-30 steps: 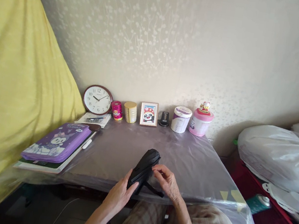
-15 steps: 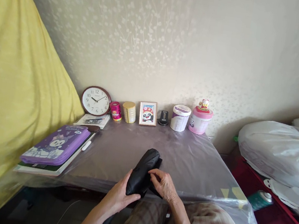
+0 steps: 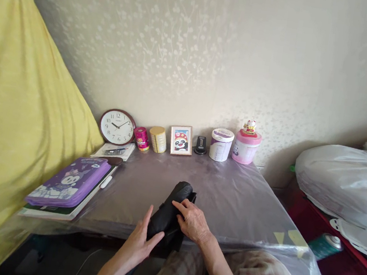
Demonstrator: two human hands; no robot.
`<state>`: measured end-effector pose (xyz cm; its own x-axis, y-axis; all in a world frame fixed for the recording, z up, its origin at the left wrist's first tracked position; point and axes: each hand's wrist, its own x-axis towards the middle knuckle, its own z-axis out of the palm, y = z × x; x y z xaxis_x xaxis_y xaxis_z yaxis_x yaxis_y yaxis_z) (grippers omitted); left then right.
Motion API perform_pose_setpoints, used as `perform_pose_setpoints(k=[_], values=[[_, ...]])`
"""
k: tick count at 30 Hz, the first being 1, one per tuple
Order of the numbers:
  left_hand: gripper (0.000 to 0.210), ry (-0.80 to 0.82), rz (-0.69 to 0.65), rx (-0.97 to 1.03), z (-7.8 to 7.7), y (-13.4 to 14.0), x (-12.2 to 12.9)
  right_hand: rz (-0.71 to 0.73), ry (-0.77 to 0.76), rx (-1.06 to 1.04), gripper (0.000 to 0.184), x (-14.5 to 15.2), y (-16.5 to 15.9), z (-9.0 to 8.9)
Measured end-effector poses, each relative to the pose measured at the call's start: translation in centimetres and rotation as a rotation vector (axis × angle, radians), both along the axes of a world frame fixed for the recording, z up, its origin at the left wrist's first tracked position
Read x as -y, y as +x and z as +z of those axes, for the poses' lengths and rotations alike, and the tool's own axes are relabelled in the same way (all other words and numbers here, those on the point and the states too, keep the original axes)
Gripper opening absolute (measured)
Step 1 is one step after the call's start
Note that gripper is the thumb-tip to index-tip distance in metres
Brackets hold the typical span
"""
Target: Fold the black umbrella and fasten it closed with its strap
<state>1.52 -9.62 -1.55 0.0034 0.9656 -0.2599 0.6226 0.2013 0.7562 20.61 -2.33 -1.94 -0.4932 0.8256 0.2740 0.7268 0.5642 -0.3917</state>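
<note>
You had one folded black umbrella point(image 3: 170, 212) lying at the near edge of the plastic-covered table point(image 3: 236, 199), well in front of the panda picture frame point(image 3: 181, 140). Your left hand point(image 3: 139, 242) cupped its near end from below, fingers loosely curled, seemingly to steady it. Your right hand point(image 3: 192, 220) lay spread over its right side, pressing the fabric flat; neither hand had closed into a full grip. Left of the frame stood two small tins and one wall clock point(image 3: 117, 126); right of it, one dark gadget and two tubs.
</note>
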Motion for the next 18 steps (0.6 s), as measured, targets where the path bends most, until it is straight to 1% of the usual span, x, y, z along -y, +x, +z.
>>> perform_pose_setpoints(k=[2,3,5,7,9,11,13,15,16,18], values=[[0.074,0.164,-0.019,-0.182,-0.4,0.2,0.6,0.003,0.013,0.039,0.050,-0.1,-0.4,0.3],[0.072,0.205,-0.041,-0.252,-0.6,0.4,0.9,0.007,0.019,0.051,0.050,-0.2,-0.5,0.4],[0.068,0.217,-0.079,-0.337,-1.2,0.6,1.2,0.021,0.021,0.052,0.049,-0.4,-0.7,0.5],[0.063,0.204,-0.099,-0.346,-1.7,0.6,1.3,0.032,0.006,-0.001,0.047,-0.7,-0.4,0.6],[0.060,0.203,-0.102,-0.303,-1.9,0.2,1.1,0.010,-0.022,-0.114,0.042,-1.2,0.5,0.4],[0.059,0.180,-0.085,-0.218,-1.8,-0.3,0.8,-0.070,-0.064,-0.265,0.036,-2.1,1.9,0.0],[0.061,0.078,-0.034,-0.101,-1.5,-0.9,0.4,-0.196,-0.117,-0.420,0.030,-3.2,3.7,-0.8],[0.063,-0.060,0.035,0.013,-1.2,-1.3,0.1,-0.324,-0.152,-0.552,0.029,-4.2,5.4,-1.9],[0.064,-0.115,0.071,0.050,-1.0,-1.5,0.0,-0.375,-0.162,-0.602,0.029,-4.5,6.1,-2.5],[0.063,-0.160,0.126,0.073,-1.0,-1.8,-0.2,-0.434,-0.175,-0.675,0.029,-5.0,7.1,-3.6]])
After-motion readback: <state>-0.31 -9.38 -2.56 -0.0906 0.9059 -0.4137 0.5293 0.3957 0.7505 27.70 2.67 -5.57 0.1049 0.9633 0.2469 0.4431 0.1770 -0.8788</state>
